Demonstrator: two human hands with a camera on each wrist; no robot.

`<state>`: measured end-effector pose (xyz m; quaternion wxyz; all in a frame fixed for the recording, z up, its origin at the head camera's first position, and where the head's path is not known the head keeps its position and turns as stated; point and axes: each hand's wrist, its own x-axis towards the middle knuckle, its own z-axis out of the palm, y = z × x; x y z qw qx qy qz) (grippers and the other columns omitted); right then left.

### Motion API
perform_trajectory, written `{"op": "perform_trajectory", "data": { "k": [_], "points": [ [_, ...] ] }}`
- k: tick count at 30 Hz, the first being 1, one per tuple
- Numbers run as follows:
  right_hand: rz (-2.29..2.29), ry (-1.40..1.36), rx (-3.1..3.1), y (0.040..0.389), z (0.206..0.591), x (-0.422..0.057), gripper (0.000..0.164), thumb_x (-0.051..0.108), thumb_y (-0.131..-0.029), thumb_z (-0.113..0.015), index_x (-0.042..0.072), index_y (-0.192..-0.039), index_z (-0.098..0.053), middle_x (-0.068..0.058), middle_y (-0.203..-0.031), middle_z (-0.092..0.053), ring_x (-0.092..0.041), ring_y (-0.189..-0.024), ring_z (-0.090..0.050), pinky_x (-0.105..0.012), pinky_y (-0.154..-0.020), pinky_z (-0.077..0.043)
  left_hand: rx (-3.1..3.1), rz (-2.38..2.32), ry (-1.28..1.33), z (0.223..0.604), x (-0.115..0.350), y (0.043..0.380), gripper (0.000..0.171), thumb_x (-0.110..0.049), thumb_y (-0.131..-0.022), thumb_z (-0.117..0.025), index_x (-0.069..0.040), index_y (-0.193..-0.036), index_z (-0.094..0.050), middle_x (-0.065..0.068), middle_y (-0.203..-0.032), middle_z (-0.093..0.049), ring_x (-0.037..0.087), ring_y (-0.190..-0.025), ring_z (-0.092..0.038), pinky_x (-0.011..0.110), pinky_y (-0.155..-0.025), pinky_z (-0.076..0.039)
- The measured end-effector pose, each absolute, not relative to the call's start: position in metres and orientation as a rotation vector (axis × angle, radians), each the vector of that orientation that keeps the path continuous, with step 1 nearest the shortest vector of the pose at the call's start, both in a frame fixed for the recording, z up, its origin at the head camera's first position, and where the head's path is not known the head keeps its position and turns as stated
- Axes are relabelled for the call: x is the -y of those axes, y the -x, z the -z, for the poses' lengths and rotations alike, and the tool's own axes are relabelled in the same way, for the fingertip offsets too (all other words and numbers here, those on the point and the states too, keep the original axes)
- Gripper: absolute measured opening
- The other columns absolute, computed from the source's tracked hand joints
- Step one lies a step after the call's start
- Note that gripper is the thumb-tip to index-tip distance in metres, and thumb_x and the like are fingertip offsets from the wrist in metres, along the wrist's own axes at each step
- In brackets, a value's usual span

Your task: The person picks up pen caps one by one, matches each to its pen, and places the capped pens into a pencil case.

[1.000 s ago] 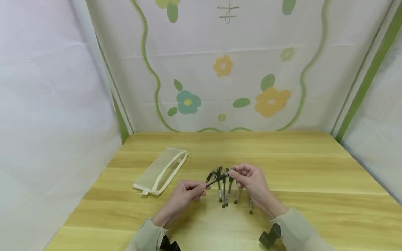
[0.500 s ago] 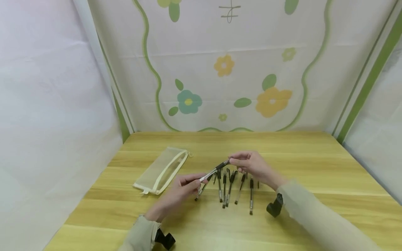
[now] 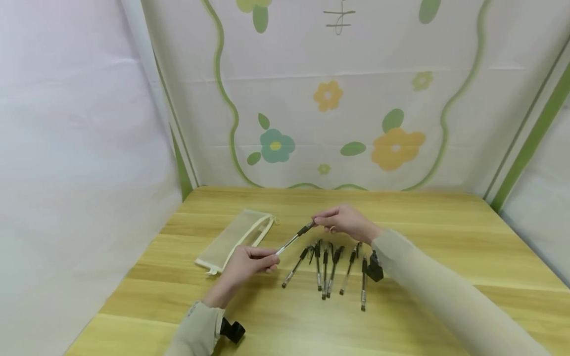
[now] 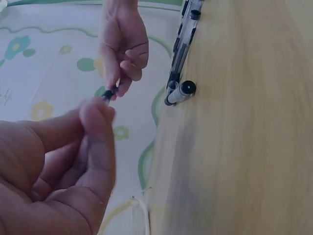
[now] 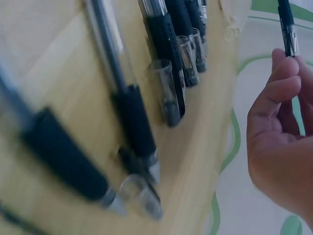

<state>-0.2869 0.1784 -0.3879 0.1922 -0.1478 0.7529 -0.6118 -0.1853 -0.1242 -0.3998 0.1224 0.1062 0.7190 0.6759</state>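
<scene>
Your left hand [image 3: 246, 264] pinches the pen [image 3: 296, 238] at its end nearer the pouch [image 3: 233, 238]; your right hand [image 3: 347, 222] pinches the farther end.

Can see on the wood-grain counter [image 3: 427, 217] a cream mesh pouch [image 3: 233, 240] and, to the pouch's right, a loose fan of clear, black-gripped pens [image 3: 324, 277] with caps [image 5: 168, 95] near their tips.
</scene>
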Motion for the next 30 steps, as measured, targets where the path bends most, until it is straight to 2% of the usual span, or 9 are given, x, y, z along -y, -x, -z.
{"op": "perform_trajectory", "data": {
  "k": [4,9,14,20,26,30],
  "points": [
    [1.651,0.408,-2.172,0.295,0.392,-0.169,0.028,0.015,-0.093,-0.071,0.003,-0.118,-0.071,-0.009,-0.111,-0.07,-0.043,-0.095,-0.06,-0.042,-0.076,-0.053,-2.074,-1.969,-0.264,0.404,0.129,0.188,0.029,0.004,-0.091,-0.068,0.016,-0.116,-0.063,0.03,-0.1,-0.068,0.03,-0.086,-0.071,0.036,-0.079,-0.058],
    [1.56,0.463,-2.23,0.304,0.401,-0.168,0.029,0.013,-0.089,-0.075,-0.001,-0.115,-0.071,-0.011,-0.102,-0.073,-0.033,-0.081,-0.064,-0.039,-0.071,-0.056,-2.088,-1.995,-0.151,0.404,0.135,0.189,0.025,0.0,-0.092,-0.067,0.013,-0.114,-0.066,0.026,-0.098,-0.069,0.028,-0.084,-0.072,0.033,-0.078,-0.058],
    [1.492,0.54,-2.262,0.311,0.409,-0.168,0.025,0.012,-0.086,-0.077,0.002,-0.109,-0.074,-0.009,-0.1,-0.073,-0.027,-0.075,-0.066,-0.035,-0.067,-0.058,-2.131,-1.999,-0.043,0.405,0.14,0.191,0.021,-0.002,-0.09,-0.071,0.01,-0.107,-0.071,0.023,-0.092,-0.071,0.025,-0.079,-0.072,0.032,-0.074,-0.059],
    [1.394,0.595,-2.317,0.309,0.409,-0.162,0.023,0.009,-0.088,-0.074,0.001,-0.109,-0.074,-0.009,-0.097,-0.074,-0.016,-0.062,-0.059,-0.025,-0.056,-0.051,-2.125,-1.901,0.018,0.407,0.137,0.189,0.021,0.001,-0.091,-0.069,0.012,-0.108,-0.069,0.023,-0.089,-0.071,0.027,-0.076,-0.072,0.033,-0.072,-0.06],
    [1.306,0.689,-2.386,0.308,0.41,-0.156,0.017,0.007,-0.088,-0.074,0.0,-0.104,-0.075,-0.007,-0.096,-0.074,-0.02,-0.073,-0.066,-0.031,-0.065,-0.057,-2.157,-1.82,0.079,0.41,0.133,0.187,0.018,0.001,-0.088,-0.072,0.01,-0.103,-0.07,0.02,-0.085,-0.071,0.026,-0.071,-0.072,0.032,-0.067,-0.06],
    [1.291,0.715,-2.39,0.31,0.412,-0.153,0.016,0.005,-0.087,-0.075,0.0,-0.102,-0.076,-0.008,-0.094,-0.074,-0.023,-0.071,-0.064,-0.033,-0.064,-0.057,-2.154,-1.807,0.088,0.41,0.133,0.187,0.018,0.001,-0.088,-0.072,0.012,-0.103,-0.069,0.02,-0.085,-0.071,0.025,-0.071,-0.072,0.032,-0.066,-0.06]
  ]
}}
